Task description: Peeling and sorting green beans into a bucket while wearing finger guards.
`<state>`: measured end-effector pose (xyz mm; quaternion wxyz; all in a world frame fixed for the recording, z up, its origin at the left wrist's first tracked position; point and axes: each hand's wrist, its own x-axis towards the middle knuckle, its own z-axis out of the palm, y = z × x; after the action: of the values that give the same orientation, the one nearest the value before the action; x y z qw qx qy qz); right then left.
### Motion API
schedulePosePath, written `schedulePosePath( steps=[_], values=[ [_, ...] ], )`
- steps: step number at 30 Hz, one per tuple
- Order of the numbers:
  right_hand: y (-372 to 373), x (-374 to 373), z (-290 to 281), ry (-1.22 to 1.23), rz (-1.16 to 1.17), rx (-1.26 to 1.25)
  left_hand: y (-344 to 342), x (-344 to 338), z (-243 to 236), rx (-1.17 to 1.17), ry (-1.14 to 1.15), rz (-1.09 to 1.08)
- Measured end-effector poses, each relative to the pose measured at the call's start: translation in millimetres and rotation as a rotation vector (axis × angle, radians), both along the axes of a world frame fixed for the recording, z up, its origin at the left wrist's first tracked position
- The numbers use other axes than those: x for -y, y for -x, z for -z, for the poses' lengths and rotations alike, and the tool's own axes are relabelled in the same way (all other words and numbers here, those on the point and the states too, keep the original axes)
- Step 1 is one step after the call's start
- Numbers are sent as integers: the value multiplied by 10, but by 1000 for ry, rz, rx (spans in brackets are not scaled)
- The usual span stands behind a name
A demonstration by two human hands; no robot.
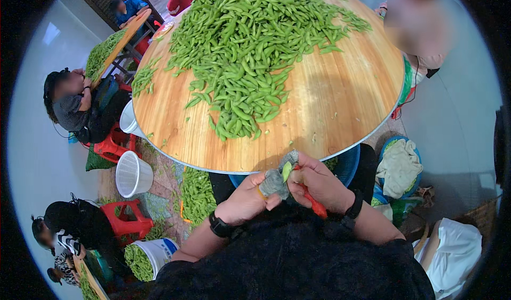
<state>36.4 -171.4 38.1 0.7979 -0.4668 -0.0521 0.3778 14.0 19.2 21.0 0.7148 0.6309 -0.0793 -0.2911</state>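
Note:
Just off the near edge of the round wooden table [340,100], both my hands meet in front of my body. My left hand [250,196] is closed, with grey wrapping on its fingers, and pinches a green soybean pod [286,170]. Closed around a red-handled tool [318,208], my right hand [322,185] touches the pod from the other side. The tool's working end is hidden by my fingers, so its kind is unclear. A large heap of soybean pods [245,50] covers the middle and far part of the table.
A blue basin [348,164] sits under the table edge by my lap. Left of me are a white basket [134,175], red stools [128,220], a white bucket of pods [159,252] and pods on the floor [197,193]. Several people sit around. A cloth-covered tub [399,167] stands right.

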Motion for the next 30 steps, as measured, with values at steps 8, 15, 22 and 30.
schedulePosePath(
  steps=[8, 15, 22, 30],
  values=[
    [84, -73, 62, 128, 56, 84, -11, -16, -62, 1113, -691, -96],
    [124, -160, 95, 190, 71, 86, 66, -10, 126, 25, 56, -252],
    [54, -15, 58, 696, 158, 944, 33, -22, 130, 474, -293, -169],
    [-64, -26, 163, 859, -74, 1218, 34, -44, 106, 378, -219, -157]
  ],
)
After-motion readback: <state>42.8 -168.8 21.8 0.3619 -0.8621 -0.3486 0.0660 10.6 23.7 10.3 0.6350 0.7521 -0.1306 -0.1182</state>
